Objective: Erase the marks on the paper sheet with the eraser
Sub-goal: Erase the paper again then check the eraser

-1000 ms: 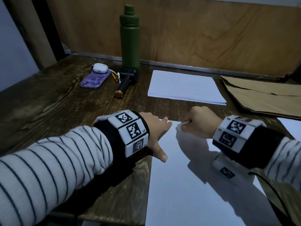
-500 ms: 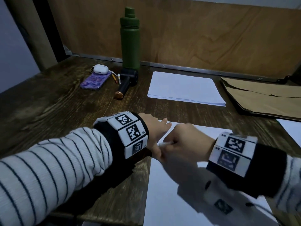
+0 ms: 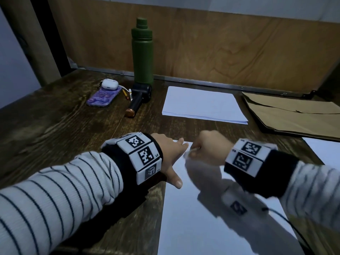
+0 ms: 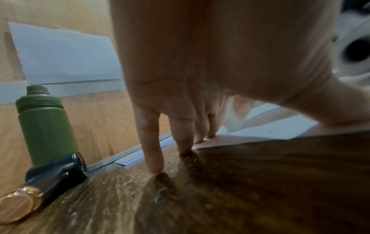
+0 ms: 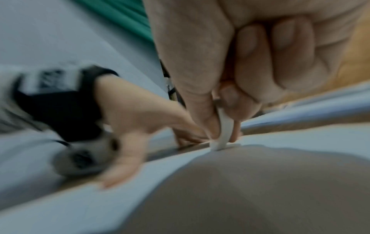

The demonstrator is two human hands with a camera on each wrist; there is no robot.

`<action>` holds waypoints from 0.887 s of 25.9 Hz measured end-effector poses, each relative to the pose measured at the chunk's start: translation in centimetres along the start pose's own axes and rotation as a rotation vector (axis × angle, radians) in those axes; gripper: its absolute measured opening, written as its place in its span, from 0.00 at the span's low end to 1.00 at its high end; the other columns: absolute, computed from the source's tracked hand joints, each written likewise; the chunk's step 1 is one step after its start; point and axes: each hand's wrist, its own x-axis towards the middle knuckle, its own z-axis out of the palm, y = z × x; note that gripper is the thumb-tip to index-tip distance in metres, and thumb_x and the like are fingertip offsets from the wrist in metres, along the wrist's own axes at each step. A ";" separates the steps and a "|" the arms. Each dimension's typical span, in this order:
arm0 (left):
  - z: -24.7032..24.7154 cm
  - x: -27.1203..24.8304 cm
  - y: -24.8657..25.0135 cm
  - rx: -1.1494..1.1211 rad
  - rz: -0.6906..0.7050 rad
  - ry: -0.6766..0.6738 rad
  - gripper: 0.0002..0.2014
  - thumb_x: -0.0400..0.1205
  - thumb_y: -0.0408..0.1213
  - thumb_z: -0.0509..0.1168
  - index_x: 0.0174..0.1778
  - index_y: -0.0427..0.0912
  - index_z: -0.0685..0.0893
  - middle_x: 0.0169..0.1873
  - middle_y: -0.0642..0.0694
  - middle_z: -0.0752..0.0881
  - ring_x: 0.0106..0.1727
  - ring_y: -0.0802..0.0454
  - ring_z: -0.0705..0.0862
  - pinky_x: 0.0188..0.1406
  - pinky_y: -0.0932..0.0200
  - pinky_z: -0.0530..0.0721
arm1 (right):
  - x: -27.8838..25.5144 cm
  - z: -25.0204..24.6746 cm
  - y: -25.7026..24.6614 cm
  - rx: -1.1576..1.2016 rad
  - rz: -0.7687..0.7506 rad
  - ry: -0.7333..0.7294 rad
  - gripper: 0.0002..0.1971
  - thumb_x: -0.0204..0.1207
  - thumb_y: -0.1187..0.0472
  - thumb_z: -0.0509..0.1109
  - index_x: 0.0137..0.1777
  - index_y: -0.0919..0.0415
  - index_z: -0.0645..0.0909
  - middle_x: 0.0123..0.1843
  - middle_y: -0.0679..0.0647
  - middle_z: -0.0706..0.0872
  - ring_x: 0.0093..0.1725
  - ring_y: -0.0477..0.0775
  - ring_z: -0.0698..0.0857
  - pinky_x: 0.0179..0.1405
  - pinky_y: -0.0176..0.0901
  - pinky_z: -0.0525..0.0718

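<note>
A white paper sheet (image 3: 193, 227) lies on the dark wooden table (image 3: 55, 129) in front of me. My left hand (image 3: 171, 155) presses flat on the sheet's far left corner, fingers straight and thumb spread toward me. My right hand (image 3: 209, 148) is curled in a fist just to its right and pinches a white eraser (image 5: 223, 131) between thumb and forefinger. The eraser's tip touches the sheet near its far edge in the right wrist view. The right hand is motion-blurred. I cannot make out marks on the paper.
A stack of white paper (image 3: 202, 105) lies beyond the hands. A green bottle (image 3: 142, 52), a black handheld device (image 3: 138, 100), a purple phone (image 3: 104, 98) with an earbud case (image 3: 109, 84) and a pencil sit at the back left. Brown paper (image 3: 298, 116) lies right.
My right hand swept toward me and left across the sheet with the eraser, then back to the far edge. The left hand stayed pressing the corner.
</note>
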 end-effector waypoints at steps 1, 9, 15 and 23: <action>0.0 -0.1 -0.1 -0.007 0.008 -0.009 0.56 0.68 0.70 0.66 0.84 0.50 0.44 0.84 0.52 0.50 0.80 0.46 0.65 0.70 0.48 0.71 | 0.8 -0.5 0.4 0.001 0.040 0.042 0.10 0.75 0.55 0.68 0.43 0.59 0.88 0.32 0.52 0.84 0.43 0.59 0.82 0.38 0.39 0.75; 0.3 0.1 -0.2 -0.025 0.000 -0.012 0.56 0.67 0.69 0.68 0.83 0.50 0.46 0.84 0.52 0.50 0.80 0.45 0.66 0.70 0.49 0.71 | -1.1 0.9 -0.2 0.029 -0.054 -0.013 0.13 0.74 0.57 0.67 0.28 0.48 0.85 0.22 0.44 0.80 0.33 0.51 0.80 0.33 0.36 0.72; 0.3 0.1 0.0 0.001 -0.009 -0.007 0.56 0.68 0.67 0.69 0.83 0.49 0.46 0.83 0.51 0.56 0.77 0.45 0.70 0.66 0.50 0.74 | -1.5 1.0 -1.1 -0.029 -0.150 -0.005 0.21 0.77 0.59 0.65 0.22 0.49 0.66 0.22 0.49 0.72 0.28 0.51 0.72 0.30 0.40 0.69; 0.0 0.0 -1.5 -0.233 -0.007 -0.094 0.49 0.69 0.54 0.76 0.81 0.48 0.56 0.83 0.53 0.57 0.77 0.46 0.68 0.74 0.50 0.69 | -0.9 0.7 3.6 0.366 0.085 -0.105 0.16 0.75 0.53 0.70 0.31 0.64 0.82 0.23 0.53 0.78 0.18 0.46 0.73 0.21 0.35 0.73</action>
